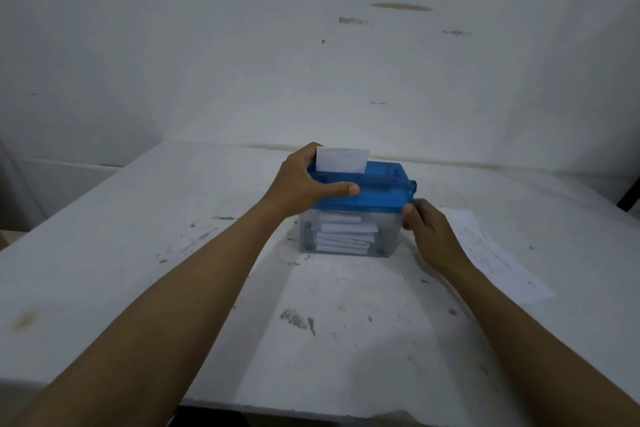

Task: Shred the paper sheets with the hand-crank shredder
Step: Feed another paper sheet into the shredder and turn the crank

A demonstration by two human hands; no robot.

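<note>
Shredder (367, 192): blue lid on a clear bin (388, 236), stands upright, gripped across the top by the left hand (304, 184). Paper sheet (343, 159): white, stands in the slot, against the left fingers. Shredded paper (346, 236): piled in the bin, below the left thumb. Crank (419, 202): mostly hidden in the right hand (426, 225). Second sheet (498, 253): lies flat just right of that hand.
</note>
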